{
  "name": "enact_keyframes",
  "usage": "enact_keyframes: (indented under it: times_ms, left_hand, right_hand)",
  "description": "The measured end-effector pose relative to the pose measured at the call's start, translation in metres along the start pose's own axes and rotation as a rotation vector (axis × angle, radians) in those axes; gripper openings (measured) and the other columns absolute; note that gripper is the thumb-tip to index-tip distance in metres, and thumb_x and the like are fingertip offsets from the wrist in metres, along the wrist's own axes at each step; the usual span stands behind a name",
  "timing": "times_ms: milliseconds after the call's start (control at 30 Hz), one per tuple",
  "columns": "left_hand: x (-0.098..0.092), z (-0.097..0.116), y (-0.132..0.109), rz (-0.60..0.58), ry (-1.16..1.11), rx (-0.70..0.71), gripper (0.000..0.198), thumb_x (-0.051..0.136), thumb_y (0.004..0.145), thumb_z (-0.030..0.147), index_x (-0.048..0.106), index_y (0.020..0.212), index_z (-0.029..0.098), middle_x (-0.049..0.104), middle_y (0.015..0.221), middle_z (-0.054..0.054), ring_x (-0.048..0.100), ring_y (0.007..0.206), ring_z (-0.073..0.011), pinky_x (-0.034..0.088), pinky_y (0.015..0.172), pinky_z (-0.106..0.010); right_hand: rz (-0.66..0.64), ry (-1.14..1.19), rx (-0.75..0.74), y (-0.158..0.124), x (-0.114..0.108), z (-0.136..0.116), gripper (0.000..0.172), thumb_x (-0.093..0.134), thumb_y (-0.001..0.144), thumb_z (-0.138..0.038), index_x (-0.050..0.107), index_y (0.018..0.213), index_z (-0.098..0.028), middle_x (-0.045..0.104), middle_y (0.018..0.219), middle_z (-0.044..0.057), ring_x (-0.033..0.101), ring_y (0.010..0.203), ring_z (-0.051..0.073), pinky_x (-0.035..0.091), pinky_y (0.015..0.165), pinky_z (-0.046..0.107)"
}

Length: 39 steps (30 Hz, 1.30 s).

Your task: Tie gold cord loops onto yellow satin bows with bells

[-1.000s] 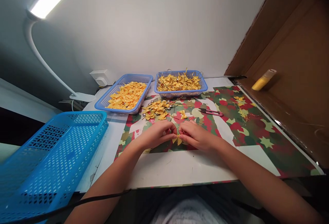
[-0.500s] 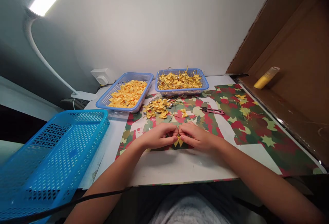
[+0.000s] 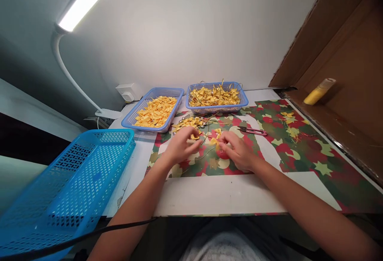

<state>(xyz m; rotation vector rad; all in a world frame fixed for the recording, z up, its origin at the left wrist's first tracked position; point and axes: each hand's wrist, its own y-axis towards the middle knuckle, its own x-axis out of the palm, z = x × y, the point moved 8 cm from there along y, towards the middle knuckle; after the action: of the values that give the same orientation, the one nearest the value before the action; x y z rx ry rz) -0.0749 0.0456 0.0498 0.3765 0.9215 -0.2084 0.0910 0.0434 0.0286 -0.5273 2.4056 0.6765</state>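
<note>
My right hand [image 3: 237,151] pinches a yellow ribbon bow [image 3: 214,143] between thumb and fingers, just above the patterned mat. A thin cord [image 3: 206,154] trails to the left below the bow. To the left, my left hand [image 3: 183,146] is apart from it, thumb and fingers spread with nothing seen between them. Just beyond the left hand lies a small pile of yellow bows [image 3: 189,122] with silvery bells and cords. A single loose bow [image 3: 218,132] rests behind the held one. Thread snips [image 3: 253,131] with a pink handle lie beyond my right hand.
At the back stand a blue basket [image 3: 127,122] of plain bows and another basket [image 3: 243,102] of bows with gold cords. A larger blue basket [image 3: 98,173] sits at left, under a lamp [image 3: 89,3]. Thread scraps [image 3: 293,133] and a yellow spool [image 3: 319,92] are at right.
My hands were together over a yellow bow near the mat's front edge. They have since parted; the left released it, and the right carries the bow slightly farther back. The view shifted slightly.
</note>
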Motion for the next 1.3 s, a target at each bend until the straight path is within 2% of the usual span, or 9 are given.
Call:
enact_keyframes:
  times_ms: [100, 233, 433, 567, 800, 900, 967, 1100, 1300]
  left_hand:
    - [-0.02, -0.028, 0.002, 0.119, 0.146, -0.126, 0.014, 0.055, 0.079, 0.025, 0.057, 0.091, 0.018, 0.06, 0.1, -0.009, 0.057, 0.091, -0.023, 0.045, 0.078, -0.033]
    - [-0.02, -0.047, 0.001, 0.123, 0.165, -0.211, 0.017, 0.06, 0.075, 0.026, 0.061, 0.091, 0.02, 0.06, 0.104, -0.008, 0.059, 0.095, -0.0252, 0.045, 0.073, -0.032]
    - [-0.025, -0.045, 0.001, 0.18, 0.043, -0.265, 0.008, 0.059, 0.074, 0.022, 0.057, 0.067, 0.02, 0.059, 0.083, -0.005, 0.056, 0.082, -0.0222, 0.042, 0.071, -0.031]
    - [-0.027, -0.04, 0.0, 0.204, -0.179, -0.3, 0.014, 0.059, 0.077, 0.033, 0.057, 0.075, 0.019, 0.056, 0.073, -0.002, 0.051, 0.067, -0.0155, 0.041, 0.062, -0.027]
    - [0.029, -0.008, -0.005, -0.126, -0.638, -0.346, 0.033, 0.056, 0.079, 0.05, 0.052, 0.08, 0.018, 0.045, 0.065, 0.004, 0.04, 0.049, -0.0066, 0.034, 0.046, -0.019]
    - [0.054, 0.006, -0.011, -0.283, -0.834, -0.37, 0.036, 0.065, 0.075, 0.051, 0.054, 0.085, 0.018, 0.048, 0.067, 0.004, 0.036, 0.048, -0.0047, 0.028, 0.044, -0.017]
    - [0.056, 0.009, -0.011, -0.265, -0.893, -0.374, 0.035, 0.064, 0.077, 0.05, 0.054, 0.087, 0.018, 0.052, 0.071, 0.003, 0.037, 0.05, -0.0047, 0.028, 0.045, -0.017]
    - [0.031, 0.011, -0.006, -0.058, -0.734, -0.185, 0.03, 0.051, 0.089, 0.047, 0.057, 0.097, 0.018, 0.061, 0.093, -0.003, 0.049, 0.063, -0.0094, 0.041, 0.056, -0.022]
    - [0.023, 0.03, -0.007, -0.124, -0.445, 0.12, 0.017, 0.061, 0.086, 0.032, 0.066, 0.091, 0.017, 0.065, 0.079, -0.001, 0.05, 0.066, -0.0104, 0.041, 0.062, -0.022]
  right_hand:
    - [0.167, -0.195, 0.065, 0.006, -0.013, 0.019, 0.019, 0.043, 0.094, -0.03, 0.05, 0.079, -0.021, 0.058, 0.082, 0.005, 0.048, 0.079, 0.02, 0.037, 0.071, 0.033]
    - [0.219, -0.245, 0.095, 0.007, -0.016, 0.031, 0.015, 0.048, 0.092, -0.032, 0.057, 0.094, -0.021, 0.061, 0.099, 0.009, 0.049, 0.09, 0.025, 0.037, 0.076, 0.037]
    - [0.227, -0.23, 0.058, 0.003, -0.018, 0.02, 0.012, 0.048, 0.091, -0.027, 0.057, 0.094, -0.02, 0.06, 0.101, 0.008, 0.051, 0.094, 0.025, 0.039, 0.081, 0.04]
    - [0.201, -0.162, 0.012, 0.001, -0.014, 0.007, 0.007, 0.053, 0.089, -0.026, 0.057, 0.091, -0.02, 0.062, 0.096, 0.007, 0.053, 0.092, 0.024, 0.042, 0.081, 0.039]
    - [0.157, -0.052, -0.299, -0.008, -0.005, -0.035, 0.027, 0.055, 0.091, -0.028, 0.056, 0.119, -0.027, 0.064, 0.11, 0.007, 0.057, 0.102, 0.024, 0.044, 0.09, 0.042]
    - [0.146, -0.009, -0.311, -0.008, -0.002, -0.037, 0.014, 0.054, 0.092, -0.027, 0.063, 0.103, -0.025, 0.064, 0.103, 0.008, 0.057, 0.099, 0.023, 0.044, 0.087, 0.041]
    - [0.154, 0.057, -0.277, -0.007, -0.003, -0.035, 0.011, 0.053, 0.093, -0.028, 0.063, 0.09, -0.023, 0.065, 0.093, 0.007, 0.058, 0.093, 0.022, 0.045, 0.086, 0.04]
    - [0.102, 0.187, -0.121, -0.003, 0.0, -0.025, 0.017, 0.053, 0.092, -0.029, 0.056, 0.077, -0.021, 0.062, 0.077, 0.002, 0.057, 0.078, 0.018, 0.046, 0.078, 0.034]
    - [0.01, 0.25, 0.033, -0.002, 0.007, -0.01, 0.021, 0.053, 0.091, -0.032, 0.059, 0.075, -0.019, 0.061, 0.074, 0.001, 0.057, 0.073, 0.016, 0.044, 0.073, 0.029]
